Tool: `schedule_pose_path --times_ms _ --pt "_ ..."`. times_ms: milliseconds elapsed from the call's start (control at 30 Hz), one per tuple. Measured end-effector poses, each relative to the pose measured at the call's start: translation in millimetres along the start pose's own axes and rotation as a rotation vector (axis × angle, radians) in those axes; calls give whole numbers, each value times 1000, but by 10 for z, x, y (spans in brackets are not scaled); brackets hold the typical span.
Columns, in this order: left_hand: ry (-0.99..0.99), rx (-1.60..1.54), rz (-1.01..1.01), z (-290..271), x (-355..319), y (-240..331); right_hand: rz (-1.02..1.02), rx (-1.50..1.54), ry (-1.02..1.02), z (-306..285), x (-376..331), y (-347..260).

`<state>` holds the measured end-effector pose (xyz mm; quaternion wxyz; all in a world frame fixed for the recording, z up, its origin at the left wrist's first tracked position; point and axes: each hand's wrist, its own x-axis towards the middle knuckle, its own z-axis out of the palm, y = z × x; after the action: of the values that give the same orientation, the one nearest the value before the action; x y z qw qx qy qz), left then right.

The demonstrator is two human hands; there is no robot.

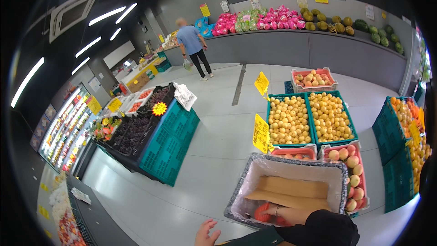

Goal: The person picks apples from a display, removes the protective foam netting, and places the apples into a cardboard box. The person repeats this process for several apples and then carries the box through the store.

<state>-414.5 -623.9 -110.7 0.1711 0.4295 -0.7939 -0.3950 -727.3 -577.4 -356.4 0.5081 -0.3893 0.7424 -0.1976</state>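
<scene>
My right hand (274, 210) reaches down into a foam box (334, 173) with a speckled grey rim, lined with clear plastic. Its fingers close round a round red fruit (261, 212) that seems to wear a foam net; part of the grip is hidden. Another bit of red (283, 221) shows under the wrist. A brown cardboard sheet (291, 187) lies inside the same box. Outside the box, to its left, my left hand (208, 233) is held up with its fingers apart and nothing in it.
Behind the box stand green crates of yellow fruit (289, 120), with a crate of peaches (353, 168) beside it. Orange fruit crates (400, 114) rise at the right. A dark grape stand (150, 132) is at the left. A person (193, 45) walks near the far counter (282, 45).
</scene>
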Motion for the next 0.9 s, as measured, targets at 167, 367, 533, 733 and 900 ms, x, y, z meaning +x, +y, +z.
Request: schedule_pose_path --times_ms 167,367,533,733,900 --pt "-46 -122 42 126 157 228 -291 22 231 -534 -614 -175" --pt "-339 -640 -36 412 410 231 -529 236 242 -875 -1798 -1176" --pt "-737 -1264 -190 381 575 726 -1060 -326 338 -781 -2447 -2041" --pt "-438 -1235 -19 419 601 971 -925 -165 584 -823 -2583 -2023" --pt "-149 -725 363 432 570 877 -667 136 426 -688 -2574 -1969"
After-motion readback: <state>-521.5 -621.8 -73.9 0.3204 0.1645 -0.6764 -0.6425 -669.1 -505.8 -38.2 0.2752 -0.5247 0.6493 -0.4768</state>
